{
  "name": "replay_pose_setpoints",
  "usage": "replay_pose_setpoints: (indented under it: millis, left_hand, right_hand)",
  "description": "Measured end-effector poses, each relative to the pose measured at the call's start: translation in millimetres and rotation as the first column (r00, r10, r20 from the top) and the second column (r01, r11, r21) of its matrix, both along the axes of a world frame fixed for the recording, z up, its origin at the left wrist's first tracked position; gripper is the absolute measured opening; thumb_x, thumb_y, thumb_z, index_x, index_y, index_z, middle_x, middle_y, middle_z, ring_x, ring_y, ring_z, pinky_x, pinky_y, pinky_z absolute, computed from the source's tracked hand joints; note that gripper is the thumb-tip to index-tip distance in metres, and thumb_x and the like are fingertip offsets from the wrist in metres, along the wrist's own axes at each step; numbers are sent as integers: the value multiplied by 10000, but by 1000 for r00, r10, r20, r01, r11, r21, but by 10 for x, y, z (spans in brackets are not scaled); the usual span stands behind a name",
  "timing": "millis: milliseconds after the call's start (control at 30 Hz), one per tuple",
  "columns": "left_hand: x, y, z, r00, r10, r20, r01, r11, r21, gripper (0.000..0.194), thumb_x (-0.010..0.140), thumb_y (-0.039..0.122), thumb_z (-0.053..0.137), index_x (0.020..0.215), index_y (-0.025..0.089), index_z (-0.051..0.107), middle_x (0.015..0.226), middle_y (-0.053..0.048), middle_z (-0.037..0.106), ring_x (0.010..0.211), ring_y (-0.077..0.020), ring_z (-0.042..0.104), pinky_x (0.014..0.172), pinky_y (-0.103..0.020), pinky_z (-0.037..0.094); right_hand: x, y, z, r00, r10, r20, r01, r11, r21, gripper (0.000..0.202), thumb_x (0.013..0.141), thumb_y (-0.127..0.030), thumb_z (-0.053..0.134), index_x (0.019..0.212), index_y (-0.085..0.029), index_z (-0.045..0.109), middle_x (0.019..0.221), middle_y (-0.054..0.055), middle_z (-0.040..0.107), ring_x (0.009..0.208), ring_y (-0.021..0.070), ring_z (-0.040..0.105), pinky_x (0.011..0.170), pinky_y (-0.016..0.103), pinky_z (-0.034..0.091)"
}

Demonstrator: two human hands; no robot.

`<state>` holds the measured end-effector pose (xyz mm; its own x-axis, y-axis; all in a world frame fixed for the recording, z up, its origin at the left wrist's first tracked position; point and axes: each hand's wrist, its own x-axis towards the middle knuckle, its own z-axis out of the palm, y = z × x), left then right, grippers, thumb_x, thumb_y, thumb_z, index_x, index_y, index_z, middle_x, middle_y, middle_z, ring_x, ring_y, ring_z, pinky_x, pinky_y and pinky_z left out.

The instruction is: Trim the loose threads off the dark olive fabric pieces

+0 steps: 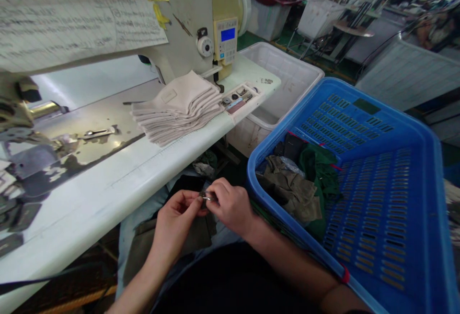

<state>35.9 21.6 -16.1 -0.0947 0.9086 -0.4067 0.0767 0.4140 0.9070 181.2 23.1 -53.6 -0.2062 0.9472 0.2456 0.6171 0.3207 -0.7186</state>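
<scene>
Bare forearms rise from the bottom edge to 2 hands brought together over the lap: the left hand (pixel 177 218) and the right hand (pixel 232 207) both pinch 1 small dark piece (pixel 204 199) with a shiny part between the fingertips. What it is, I cannot tell.

From left to right, the risks I judge likely: dark fabric pieces (pixel 23 218) lie by the table's front edge and could be swept off by a sleeve or passing cloth. Beside the sewing machine (pixel 183 22), the fanned stack of beige fabric panels (pixel 176 113) could slide if an elbow knocked it. The pinched piece is so small that a loosened grip could lose it among the olive-brown cloth (pixel 197 232) on the lap.

Containers, in the same order: a parts tray (pixel 256 95) set into the tabletop holds bobbin-like bits and a light-blue item; a white plastic tub (pixel 298 77) stands behind, its floor partly hidden; a blue slotted basket (pixel 381 199) holds crumpled olive-brown fabric (pixel 293 187) and dark green fabric (pixel 319 170) at its near left end.
</scene>
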Motion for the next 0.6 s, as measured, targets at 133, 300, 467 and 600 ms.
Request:
replay_pose_setpoints:
  millis: [133, 300, 467, 600]
  left_hand:
    - [-24, -2, -2, 999, 35, 30, -35, 999, -23, 368, 599, 484, 817, 757, 178, 687, 669, 0, 695, 577, -164, 671, 613, -286, 569]
    - [-36, 1, -29, 993, 44, 110, -38, 998, -54, 377, 605, 460, 836, 799, 170, 692, 724, -6, 715, 611, -157, 681, 654, -283, 575]
    - [-3, 38, -19, 1000, 20, -10, -20, 999, 49, 359, 598, 483, 819, 783, 207, 684, 695, 1, 710, 647, -187, 683, 675, -309, 573]
    - [2, 62, 44, 975, -54, -215, 83, 988, 127, 269, 637, 467, 766, 770, 233, 751, 785, -40, 776, 755, -239, 709, 734, -334, 571]
  right_hand:
    - [-22, 47, -21, 952, -244, -187, 221, 966, -136, 102, 899, -233, 515, 852, -203, 600, 823, 31, 634, 727, 167, 592, 646, 265, 446]
    - [-12, 23, 100, 888, -236, -394, 107, 941, -322, 203, 900, -330, 602, 751, -195, 627, 718, -11, 613, 664, 139, 547, 636, 255, 428]
    - [-6, -12, 156, 849, -303, -433, 126, 912, -391, 147, 846, -284, 627, 729, -195, 626, 683, -20, 614, 624, 133, 534, 600, 249, 432]
    - [-4, -52, 137, 885, -292, -363, 207, 945, -255, 181, 865, -259, 616, 695, -205, 583, 709, -6, 599, 676, 146, 550, 648, 262, 441]
